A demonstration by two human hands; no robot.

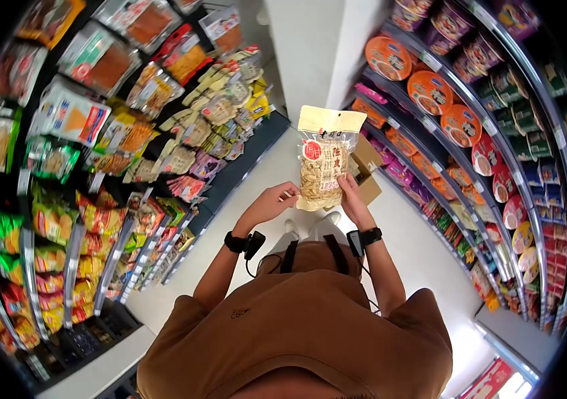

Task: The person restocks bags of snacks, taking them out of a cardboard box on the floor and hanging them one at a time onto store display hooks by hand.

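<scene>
A clear snack bag (323,166) with a cream top, a round red label and red lettering is held upright in front of my body. My right hand (355,201) grips its lower right edge, with the thumb on the front. Beside the bag's lower left edge is my left hand (273,203), its fingers curled inward and the fingertips near the bag; whether they touch it or hold anything is unclear. Both wrists wear black bands with small devices.
Hanging snack bags (220,106) fill the left rack, above shelves of bagged snacks (54,219). Shelves of instant noodle bowls (430,93) line the right side. An open cardboard box (366,179) stands on the floor behind the bag, near a white pillar (307,53).
</scene>
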